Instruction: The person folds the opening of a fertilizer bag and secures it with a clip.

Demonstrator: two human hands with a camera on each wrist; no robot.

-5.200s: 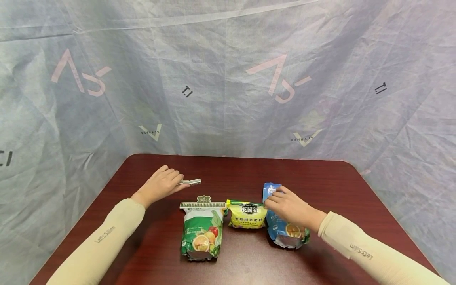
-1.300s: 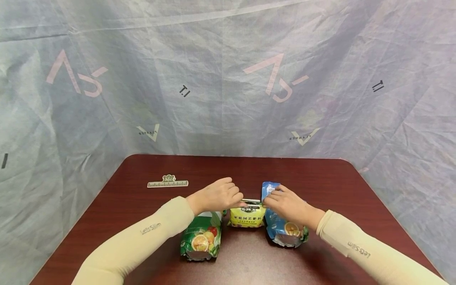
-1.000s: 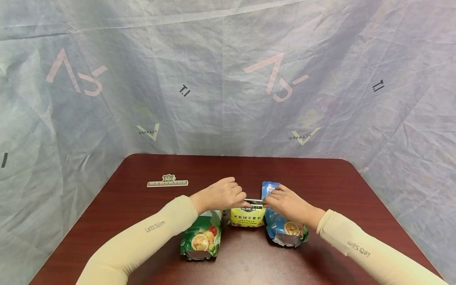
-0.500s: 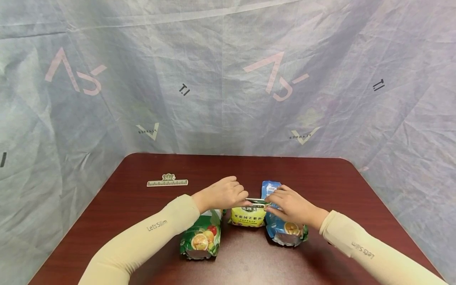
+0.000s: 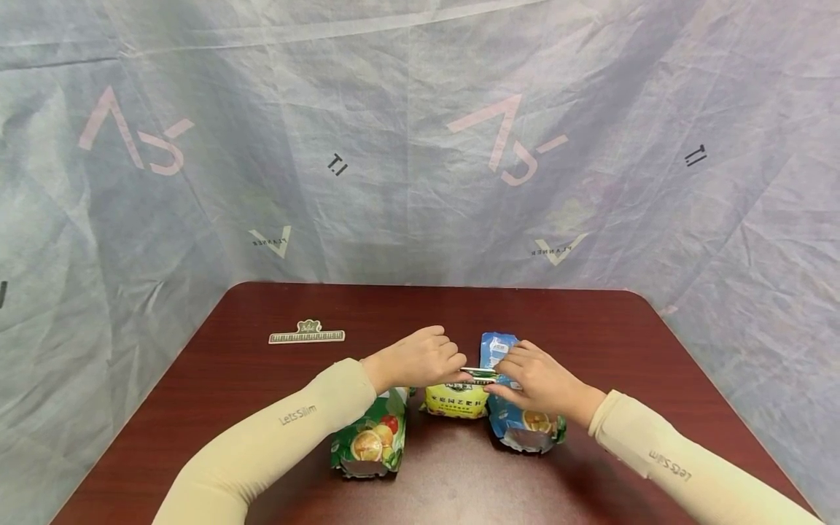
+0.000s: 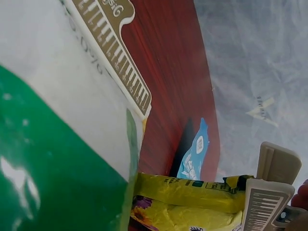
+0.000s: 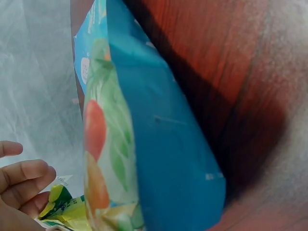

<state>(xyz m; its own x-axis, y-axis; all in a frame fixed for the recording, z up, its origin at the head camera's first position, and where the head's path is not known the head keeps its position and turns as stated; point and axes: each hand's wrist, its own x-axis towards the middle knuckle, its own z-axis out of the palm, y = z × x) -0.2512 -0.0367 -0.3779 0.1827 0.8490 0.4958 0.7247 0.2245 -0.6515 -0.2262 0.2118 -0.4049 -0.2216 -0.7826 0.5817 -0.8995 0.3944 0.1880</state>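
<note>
In the head view my left hand (image 5: 416, 359) pinches a piano-key bag clip (image 5: 482, 376) at the top of a small yellow fertilizer bag (image 5: 453, 402). The left wrist view shows the clip's two plates spread, with the bag's top edge between them. My right hand (image 5: 534, 375) is at the right end of the clip and bag top, thumb and fingers apart. In the right wrist view its fingers (image 7: 36, 185) lie loosely against the yellow bag's corner. Part of the clip is hidden behind the left fingers.
A green-and-white bag (image 5: 367, 434) stands left, its top edge bearing another piano-key clip (image 6: 115, 57). Under the right hand leans a blue bag (image 5: 505, 423). A spare clip (image 5: 307, 333) lies at the table's (image 5: 380, 306) far left. Grey cloth hangs behind.
My left hand carried its clip from the left to the yellow bag, then edged right along the top. My right hand's thumb and fingers, earlier pinching the bag's corner, have parted.
</note>
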